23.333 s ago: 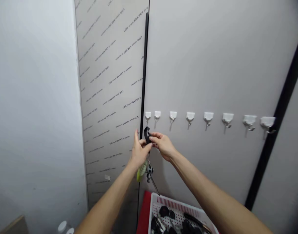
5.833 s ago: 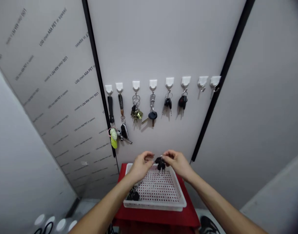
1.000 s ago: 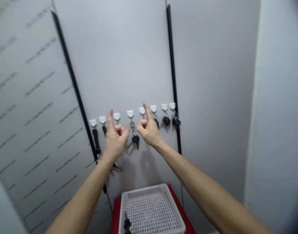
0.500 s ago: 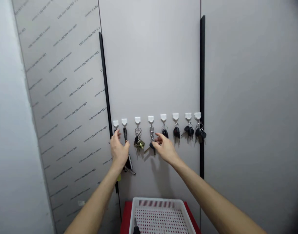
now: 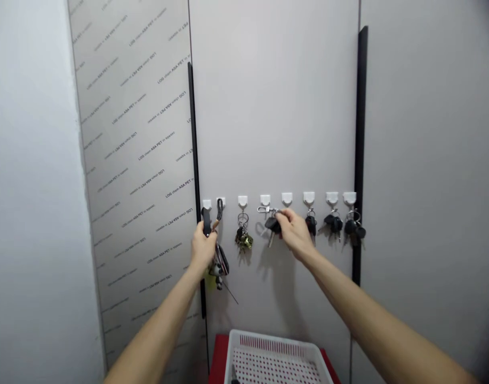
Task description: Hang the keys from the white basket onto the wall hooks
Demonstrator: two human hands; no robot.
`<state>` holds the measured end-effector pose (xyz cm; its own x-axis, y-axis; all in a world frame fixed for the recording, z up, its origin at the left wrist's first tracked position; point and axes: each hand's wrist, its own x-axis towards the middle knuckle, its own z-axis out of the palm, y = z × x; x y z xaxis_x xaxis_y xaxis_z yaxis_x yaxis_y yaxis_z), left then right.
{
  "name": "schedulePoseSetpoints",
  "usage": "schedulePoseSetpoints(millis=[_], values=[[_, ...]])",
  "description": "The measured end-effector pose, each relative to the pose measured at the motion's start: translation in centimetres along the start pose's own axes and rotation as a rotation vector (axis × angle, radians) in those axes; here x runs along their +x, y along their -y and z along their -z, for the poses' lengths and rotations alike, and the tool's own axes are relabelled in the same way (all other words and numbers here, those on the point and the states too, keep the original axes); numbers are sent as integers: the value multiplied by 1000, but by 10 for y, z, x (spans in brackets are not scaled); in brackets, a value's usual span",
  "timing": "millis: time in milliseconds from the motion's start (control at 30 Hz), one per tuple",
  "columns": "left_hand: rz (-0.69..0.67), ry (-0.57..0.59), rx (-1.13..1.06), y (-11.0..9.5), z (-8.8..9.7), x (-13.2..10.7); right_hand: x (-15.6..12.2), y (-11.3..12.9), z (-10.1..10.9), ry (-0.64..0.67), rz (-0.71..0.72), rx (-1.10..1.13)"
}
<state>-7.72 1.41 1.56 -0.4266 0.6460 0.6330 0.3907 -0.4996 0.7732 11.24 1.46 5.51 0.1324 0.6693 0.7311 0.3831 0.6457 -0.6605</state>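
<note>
My left hand [image 5: 204, 245] is closed around black key straps [image 5: 206, 221] at the two leftmost hooks. One looped strap [image 5: 219, 209] overlaps the second hook. Below the hand dangle a black-and-white charm [image 5: 217, 269] and a yellow-green piece [image 5: 211, 282]. My right hand [image 5: 295, 232] pinches a bunch of keys [image 5: 273, 224] with black heads. Its silver clasp [image 5: 263, 209] points left, level with the bottom of the fourth white hook [image 5: 265, 200]. Whatever hangs from the fifth hook [image 5: 287, 198] is mostly hidden behind my right hand.
A brass key bunch [image 5: 244, 240] hangs between my hands. More key bunches [image 5: 333, 221] hang on hooks to the right. A white perforated basket [image 5: 278, 344] stands below on a red surface [image 5: 219, 354], with a dark object [image 5: 234, 375] inside. Long black handles [image 5: 360, 154] flank the panel.
The view has shifted, moving the panel to the right. My left hand has closed on the straps and pulled them up. My right hand has turned the keys and clasp sideways, away from hanging straight.
</note>
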Motion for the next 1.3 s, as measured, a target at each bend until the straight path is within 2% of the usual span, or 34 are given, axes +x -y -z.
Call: schedulePoseSetpoints(millis=[67,133,167,233,300,367,500,567,633,733,833,900,1000,1067,1167,1300], values=[[-49,-48,-93,-21,10,16,14,23,0,-2,53,61],[-69,-86,-209,-42,19,32,24,44,-4,62,97,91],[-56,-74,-276,-50,22,38,27,52,-7,122,104,88],[12,26,-391,-58,24,43,26,56,-15,246,106,28],[107,193,-436,-53,20,36,17,47,-24,297,106,-71],[188,327,-421,-39,9,20,3,28,-35,276,76,-136],[316,463,-470,-12,-18,-13,-20,-7,-55,296,-25,-116],[332,538,-550,-13,-26,-18,-20,-8,-60,269,-6,-76],[297,585,-628,-27,-26,-13,-10,3,-60,202,48,-40],[201,561,-689,-58,-19,8,15,35,-56,119,91,-45],[166,517,-645,-77,-15,27,35,59,-52,132,33,-89],[231,545,-583,-75,-17,29,37,61,-50,224,0,-175],[358,617,-454,-58,-21,20,29,50,-49,406,-45,-386],[377,622,-401,-50,-22,16,26,43,-50,451,-43,-472],[319,556,-407,-56,-20,27,35,49,-55,376,51,-500],[220,460,-491,-80,-11,49,52,76,-61,271,175,-470]])
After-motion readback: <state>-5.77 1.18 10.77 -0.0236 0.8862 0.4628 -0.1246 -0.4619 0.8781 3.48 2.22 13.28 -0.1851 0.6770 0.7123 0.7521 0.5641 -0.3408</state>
